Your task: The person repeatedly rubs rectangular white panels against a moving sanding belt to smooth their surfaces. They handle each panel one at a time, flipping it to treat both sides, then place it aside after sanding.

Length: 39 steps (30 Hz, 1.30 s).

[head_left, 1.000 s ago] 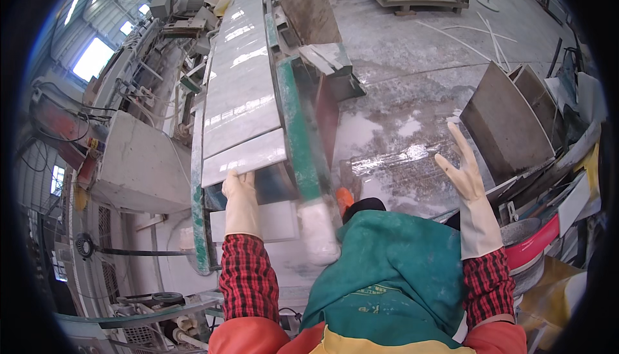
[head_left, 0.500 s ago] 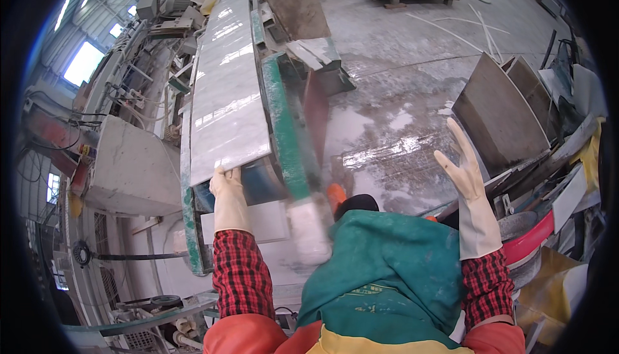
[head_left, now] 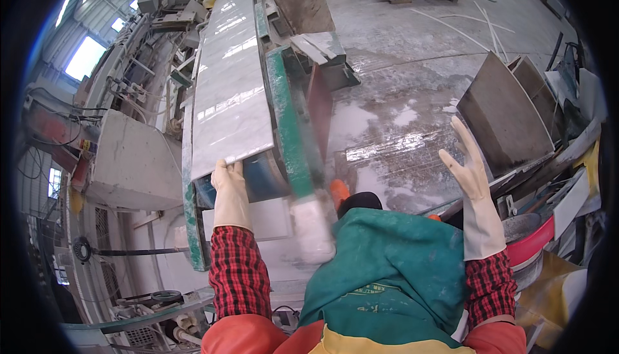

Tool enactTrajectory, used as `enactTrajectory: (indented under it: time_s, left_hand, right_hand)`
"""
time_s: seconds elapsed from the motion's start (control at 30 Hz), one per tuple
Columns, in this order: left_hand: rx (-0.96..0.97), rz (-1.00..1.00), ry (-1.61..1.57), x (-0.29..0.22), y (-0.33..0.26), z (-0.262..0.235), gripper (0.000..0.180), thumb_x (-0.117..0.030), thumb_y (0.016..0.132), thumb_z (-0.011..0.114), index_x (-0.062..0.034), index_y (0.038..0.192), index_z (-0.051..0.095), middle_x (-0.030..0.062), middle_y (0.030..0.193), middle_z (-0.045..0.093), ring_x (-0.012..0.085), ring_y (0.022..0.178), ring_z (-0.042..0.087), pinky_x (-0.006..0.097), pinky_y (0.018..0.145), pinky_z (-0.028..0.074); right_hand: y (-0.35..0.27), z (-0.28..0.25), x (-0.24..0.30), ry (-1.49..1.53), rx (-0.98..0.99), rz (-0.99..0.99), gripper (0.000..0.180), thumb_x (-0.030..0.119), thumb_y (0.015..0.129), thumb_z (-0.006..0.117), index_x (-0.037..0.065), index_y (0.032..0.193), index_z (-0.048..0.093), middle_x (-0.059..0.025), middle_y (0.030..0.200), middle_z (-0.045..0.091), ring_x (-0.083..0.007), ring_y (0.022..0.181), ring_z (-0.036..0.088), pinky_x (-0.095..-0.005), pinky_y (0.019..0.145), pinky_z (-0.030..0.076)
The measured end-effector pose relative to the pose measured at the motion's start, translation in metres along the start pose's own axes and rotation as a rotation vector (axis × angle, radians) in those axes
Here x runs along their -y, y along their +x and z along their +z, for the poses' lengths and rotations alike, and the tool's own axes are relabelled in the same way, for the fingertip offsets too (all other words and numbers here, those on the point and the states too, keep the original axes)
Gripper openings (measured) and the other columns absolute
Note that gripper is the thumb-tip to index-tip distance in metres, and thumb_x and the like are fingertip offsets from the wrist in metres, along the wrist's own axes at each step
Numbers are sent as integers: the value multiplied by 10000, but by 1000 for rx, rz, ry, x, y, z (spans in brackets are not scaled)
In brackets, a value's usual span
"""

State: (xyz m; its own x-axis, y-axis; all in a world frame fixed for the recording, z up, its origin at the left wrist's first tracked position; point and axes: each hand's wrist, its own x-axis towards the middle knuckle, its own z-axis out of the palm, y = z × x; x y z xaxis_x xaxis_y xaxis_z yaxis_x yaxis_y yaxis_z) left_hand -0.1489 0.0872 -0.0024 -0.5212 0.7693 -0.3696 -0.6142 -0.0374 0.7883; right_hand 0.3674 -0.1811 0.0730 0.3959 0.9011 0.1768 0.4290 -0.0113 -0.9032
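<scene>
A long, glossy pale grey stone slab [head_left: 233,106] lies along the roller conveyor on the left. My left hand [head_left: 230,189], in a cream rubber glove, grips the slab's near edge; the thumb and the underside of the grip are partly hidden. Under that edge shows the blue belt [head_left: 261,177] of the conveyor. My right hand [head_left: 472,173], gloved alike, is raised at the right with its fingers spread, holding nothing. Beyond it leans a brown-grey panel [head_left: 506,112], apart from the fingers.
A green conveyor rail [head_left: 288,118] runs beside the slab, with a white wrapped end [head_left: 313,231] near my apron. A concrete block [head_left: 132,164] stands left. Wet floor [head_left: 393,138] lies ahead; a red-rimmed tub [head_left: 535,241] and scrap panels crowd the right.
The whole view has shifted slightly. My left hand stays at the slab's near edge, its fingers a little straighter. My right hand remains raised and spread.
</scene>
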Motion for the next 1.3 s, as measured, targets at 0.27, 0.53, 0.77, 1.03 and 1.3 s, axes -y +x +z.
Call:
enactTrajectory:
  time_s: [0.27, 0.53, 0.77, 1.03, 1.3]
  left_hand:
    - [-22, -16, 10, 5, 10, 2, 397, 27, 954, 519, 100, 1328, 408, 263, 1273, 582, 405, 1100, 660, 587, 894, 616]
    - [3, -16, 10, 3, 17, -1, 391, 22, 964, 509, 109, 1329, 399, 280, 1283, 569, 411, 1103, 659, 595, 893, 617]
    - [237, -80, 211, -20, -22, 7, 327, -48, 973, 523, 123, 1244, 462, 266, 1209, 602, 396, 1052, 679, 513, 953, 610]
    - [356, -253, 1105, -52, 55, -28, 468, -375, 1022, 540, 45, 854, 661, 183, 736, 704, 297, 574, 689, 341, 525, 560]
    - [346, 232, 1800, -89, -30, 29, 443, -416, 1009, 475, -40, 1152, 662, 148, 970, 747, 322, 922, 717, 430, 831, 554]
  right_hand:
    - [4, 9, -4, -25, 45, -44, 772, 126, 855, 771, 70, 1536, 410, -131, 1571, 435, -263, 1470, 378, -411, 1184, 318]
    - [4, 13, -6, -24, 58, -47, 777, 112, 848, 772, 38, 1529, 405, -155, 1564, 436, -271, 1461, 390, -387, 1197, 306]
    - [4, 10, 4, 9, 49, 4, 771, 122, 859, 771, 44, 1533, 404, -149, 1571, 426, -273, 1460, 391, -393, 1189, 315]
    - [3, 3, -7, -64, 1, -88, 743, 123, 852, 762, 23, 1510, 431, -183, 1534, 465, -286, 1443, 413, -375, 1200, 301]
    - [-47, -160, -38, -489, -409, 0, 564, 175, 883, 713, -11, 1394, 565, -191, 1428, 573, -295, 1361, 510, -392, 1154, 360]
